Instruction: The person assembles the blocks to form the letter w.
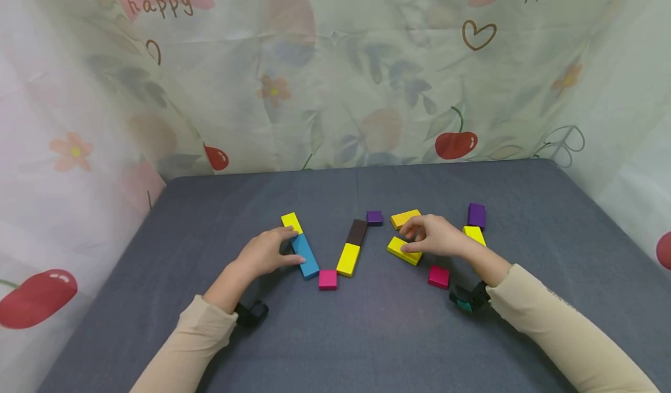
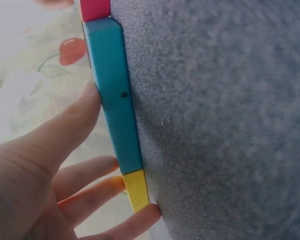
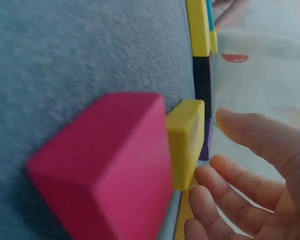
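Observation:
A leaning row joins a yellow block [image 1: 291, 222] and a longer blue block [image 1: 305, 257], with a pink block [image 1: 328, 279] at its lower end. My left hand [image 1: 266, 252] lies along this row, its thumb at the blue block and fingertips by the yellow end in the left wrist view. My right hand [image 1: 434, 235] is over a yellow block [image 1: 405, 251], fingers loosely bent and thumb apart from them. Behind that one lies an orange-yellow block [image 1: 405, 219]. A red-pink block [image 1: 438, 276] lies nearer the wrist, large in the right wrist view.
Between the hands, a dark brown block [image 1: 357, 232] meets a yellow block [image 1: 348, 259], with a small purple block [image 1: 374, 218] at the upper end. Beyond the right forearm are a purple block [image 1: 476, 215] and a yellow block [image 1: 474, 235]. A patterned curtain [image 1: 335, 78] surrounds the grey table [image 1: 335, 346].

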`<action>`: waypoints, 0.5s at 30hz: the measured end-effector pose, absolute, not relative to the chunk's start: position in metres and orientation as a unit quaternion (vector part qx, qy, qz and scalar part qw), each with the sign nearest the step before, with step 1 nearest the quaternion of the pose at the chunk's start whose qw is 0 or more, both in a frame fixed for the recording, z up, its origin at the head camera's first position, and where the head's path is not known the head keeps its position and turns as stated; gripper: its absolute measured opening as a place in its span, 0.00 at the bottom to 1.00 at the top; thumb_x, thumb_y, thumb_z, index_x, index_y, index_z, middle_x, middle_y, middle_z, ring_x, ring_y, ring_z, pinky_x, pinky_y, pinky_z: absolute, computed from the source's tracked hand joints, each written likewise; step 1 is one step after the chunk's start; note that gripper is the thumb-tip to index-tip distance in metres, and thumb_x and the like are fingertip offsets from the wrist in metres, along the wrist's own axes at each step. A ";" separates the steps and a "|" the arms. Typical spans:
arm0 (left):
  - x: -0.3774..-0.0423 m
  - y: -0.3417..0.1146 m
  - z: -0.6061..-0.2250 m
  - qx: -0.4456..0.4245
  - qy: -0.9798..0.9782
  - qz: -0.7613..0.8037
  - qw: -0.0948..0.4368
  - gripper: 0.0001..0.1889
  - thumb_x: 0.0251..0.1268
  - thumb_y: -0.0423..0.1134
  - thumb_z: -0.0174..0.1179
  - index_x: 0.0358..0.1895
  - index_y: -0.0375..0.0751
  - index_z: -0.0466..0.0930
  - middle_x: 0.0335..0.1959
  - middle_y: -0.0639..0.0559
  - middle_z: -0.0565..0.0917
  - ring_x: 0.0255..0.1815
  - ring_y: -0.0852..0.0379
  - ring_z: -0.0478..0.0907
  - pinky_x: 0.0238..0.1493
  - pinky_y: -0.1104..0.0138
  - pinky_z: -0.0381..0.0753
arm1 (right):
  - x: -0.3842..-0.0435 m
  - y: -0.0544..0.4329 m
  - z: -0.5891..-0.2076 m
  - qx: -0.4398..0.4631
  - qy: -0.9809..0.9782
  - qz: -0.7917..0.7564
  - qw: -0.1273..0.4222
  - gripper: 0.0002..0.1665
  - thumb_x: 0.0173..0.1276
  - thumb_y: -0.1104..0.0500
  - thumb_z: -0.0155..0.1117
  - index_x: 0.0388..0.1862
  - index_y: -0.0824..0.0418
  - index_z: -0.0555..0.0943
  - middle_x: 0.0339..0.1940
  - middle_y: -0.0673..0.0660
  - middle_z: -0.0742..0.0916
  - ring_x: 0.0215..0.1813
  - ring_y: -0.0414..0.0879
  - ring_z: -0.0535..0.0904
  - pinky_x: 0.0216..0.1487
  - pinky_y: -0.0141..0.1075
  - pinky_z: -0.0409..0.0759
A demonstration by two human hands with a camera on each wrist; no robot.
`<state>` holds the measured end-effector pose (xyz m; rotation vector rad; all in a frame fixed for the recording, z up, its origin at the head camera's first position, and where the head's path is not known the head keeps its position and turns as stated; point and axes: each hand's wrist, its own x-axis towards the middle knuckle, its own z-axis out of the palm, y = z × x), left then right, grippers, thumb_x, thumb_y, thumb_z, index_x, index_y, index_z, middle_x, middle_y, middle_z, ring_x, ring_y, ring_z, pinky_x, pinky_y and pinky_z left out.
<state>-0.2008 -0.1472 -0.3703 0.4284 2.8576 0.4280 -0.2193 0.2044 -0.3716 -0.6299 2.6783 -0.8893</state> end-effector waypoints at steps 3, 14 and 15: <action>-0.201 -0.147 -0.370 0.145 0.972 0.147 0.109 0.35 0.56 0.52 0.64 0.65 0.39 0.68 0.67 0.40 0.68 0.68 0.41 0.64 0.65 0.47 0.67 | -0.217 0.204 -0.374 -0.206 0.924 -0.297 0.124 0.21 0.57 0.54 0.69 0.45 0.66 0.80 0.40 0.59 0.85 0.36 0.43 0.79 0.38 0.32 0.79; -0.201 -0.147 -0.370 0.143 0.972 0.151 0.110 0.35 0.56 0.52 0.64 0.65 0.39 0.68 0.67 0.40 0.68 0.69 0.41 0.64 0.65 0.47 0.67 | -0.211 0.205 -0.378 -0.199 0.930 -0.286 0.117 0.21 0.55 0.54 0.71 0.44 0.65 0.80 0.39 0.58 0.85 0.37 0.44 0.79 0.41 0.36 0.80; -0.201 -0.147 -0.370 0.144 0.972 0.150 0.110 0.35 0.56 0.52 0.64 0.65 0.39 0.68 0.67 0.40 0.68 0.69 0.41 0.64 0.65 0.47 0.67 | -0.211 0.205 -0.378 -0.198 0.930 -0.287 0.116 0.21 0.55 0.54 0.71 0.43 0.65 0.80 0.39 0.58 0.85 0.37 0.44 0.79 0.41 0.37 0.81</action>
